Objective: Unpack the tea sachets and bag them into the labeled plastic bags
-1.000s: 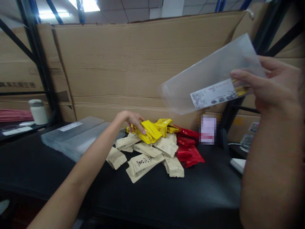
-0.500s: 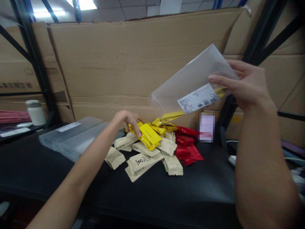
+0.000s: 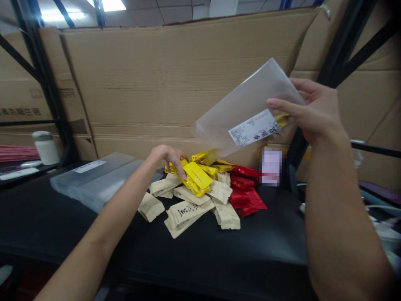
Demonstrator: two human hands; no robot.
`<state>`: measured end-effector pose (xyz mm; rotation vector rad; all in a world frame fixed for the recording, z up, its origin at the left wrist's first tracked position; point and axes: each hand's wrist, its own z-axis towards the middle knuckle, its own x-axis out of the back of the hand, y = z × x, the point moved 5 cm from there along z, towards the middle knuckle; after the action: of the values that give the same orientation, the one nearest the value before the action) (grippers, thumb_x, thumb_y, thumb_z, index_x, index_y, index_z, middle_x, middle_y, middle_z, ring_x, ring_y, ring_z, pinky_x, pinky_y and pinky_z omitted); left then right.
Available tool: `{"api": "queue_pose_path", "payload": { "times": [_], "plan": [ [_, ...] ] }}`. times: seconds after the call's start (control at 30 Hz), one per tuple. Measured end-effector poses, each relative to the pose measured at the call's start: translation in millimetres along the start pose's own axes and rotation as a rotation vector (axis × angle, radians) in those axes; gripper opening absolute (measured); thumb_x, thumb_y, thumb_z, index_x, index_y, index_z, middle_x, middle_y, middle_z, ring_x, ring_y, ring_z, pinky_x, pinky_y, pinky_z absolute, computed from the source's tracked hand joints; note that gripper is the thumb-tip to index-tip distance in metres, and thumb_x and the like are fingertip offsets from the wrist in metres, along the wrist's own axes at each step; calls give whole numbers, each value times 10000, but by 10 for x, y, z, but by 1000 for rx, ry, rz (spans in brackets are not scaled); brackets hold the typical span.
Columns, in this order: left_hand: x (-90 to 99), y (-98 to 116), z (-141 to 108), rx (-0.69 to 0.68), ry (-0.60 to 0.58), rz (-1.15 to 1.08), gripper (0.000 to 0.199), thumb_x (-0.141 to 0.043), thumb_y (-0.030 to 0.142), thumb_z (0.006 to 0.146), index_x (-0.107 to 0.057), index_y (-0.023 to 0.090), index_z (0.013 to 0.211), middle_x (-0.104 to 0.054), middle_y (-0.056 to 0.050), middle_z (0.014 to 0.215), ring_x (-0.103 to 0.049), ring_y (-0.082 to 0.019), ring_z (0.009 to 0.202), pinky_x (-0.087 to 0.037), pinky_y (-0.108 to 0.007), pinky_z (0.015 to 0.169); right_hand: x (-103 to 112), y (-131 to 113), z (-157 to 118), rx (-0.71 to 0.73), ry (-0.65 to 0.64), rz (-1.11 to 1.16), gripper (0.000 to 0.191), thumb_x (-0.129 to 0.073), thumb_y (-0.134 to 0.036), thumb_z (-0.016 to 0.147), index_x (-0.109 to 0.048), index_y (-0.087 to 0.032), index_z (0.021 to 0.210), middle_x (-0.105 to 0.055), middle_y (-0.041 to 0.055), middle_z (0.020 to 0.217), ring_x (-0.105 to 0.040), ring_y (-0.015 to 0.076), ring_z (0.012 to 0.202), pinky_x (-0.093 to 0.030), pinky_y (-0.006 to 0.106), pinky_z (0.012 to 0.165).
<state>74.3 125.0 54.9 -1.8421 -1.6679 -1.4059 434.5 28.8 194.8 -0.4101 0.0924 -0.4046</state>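
My right hand (image 3: 316,106) is closed on one end of a frosted clear plastic box (image 3: 244,100) with a white printed label (image 3: 255,127). The box is held tilted in the air above a pile of packets, and a bit of yellow shows beside the label near my fingers. My left hand (image 3: 173,159) is closed on the left end of some flat yellow packets (image 3: 197,175), resting on the pile. A blurred yellow packet (image 3: 205,156) is just below the box's lower end. Around these lie several cream packets (image 3: 189,211) and several red packets (image 3: 247,196).
More frosted plastic boxes (image 3: 94,175) lie at the left of the black table (image 3: 250,251). A white lidded bottle (image 3: 46,148) stands farther left. Cardboard (image 3: 140,79) walls the back, between dark metal posts (image 3: 332,58). Cables and other items are at the right.
The plastic box has shifted slightly left with my right hand. A yellow packet under its lower end has dropped away from it onto the pile. My left hand is nearly still.
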Motion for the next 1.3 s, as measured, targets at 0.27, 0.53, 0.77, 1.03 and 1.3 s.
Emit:
{"api": "queue_pose_path", "payload": {
  "times": [0.27,0.53,0.77,1.03,1.3],
  "plan": [
    [12,-14,-29,12,19,22,1332,-966,499,489,-291,390,1632,-436,-75,1636,-556,-400,1348,-635,-412,900,126,-14,49,89,73,7,666,-1011,-441,500,-810,-257,1108,-813,77,1019,-774,371,953,-606,643,890],
    [41,-48,-19,16,38,21,1282,-965,504,501,-355,338,1616,-402,-114,1650,-544,-404,1360,-651,-394,870,192,23,62,73,77,13,667,-1015,-401,495,-816,-246,1113,-810,97,1015,-772,387,937,-596,658,882],
    [98,-116,-37,68,61,69,1249,-959,543,477,-426,310,1583,-481,-120,1598,-554,-421,1345,-643,-417,875,122,-9,36,32,34,-1,593,-995,-358,552,-813,-264,1108,-808,66,1038,-768,348,965,-608,600,916],
    [75,-122,-23,101,34,73,1307,-974,542,461,-382,313,1604,-484,-152,1590,-579,-418,1315,-637,-424,884,101,-6,11,-13,33,5,642,-994,-352,525,-812,-254,1132,-810,82,1032,-765,381,977,-599,624,913],
    [71,-165,-13,139,18,121,1341,-979,538,429,-366,350,1607,-541,-160,1542,-616,-425,1279,-630,-447,886,111,33,-11,6,-46,-97,595,-941,-504,610,-765,-395,1168,-780,34,1184,-725,431,1103,-591,675,946]
  ]
}}
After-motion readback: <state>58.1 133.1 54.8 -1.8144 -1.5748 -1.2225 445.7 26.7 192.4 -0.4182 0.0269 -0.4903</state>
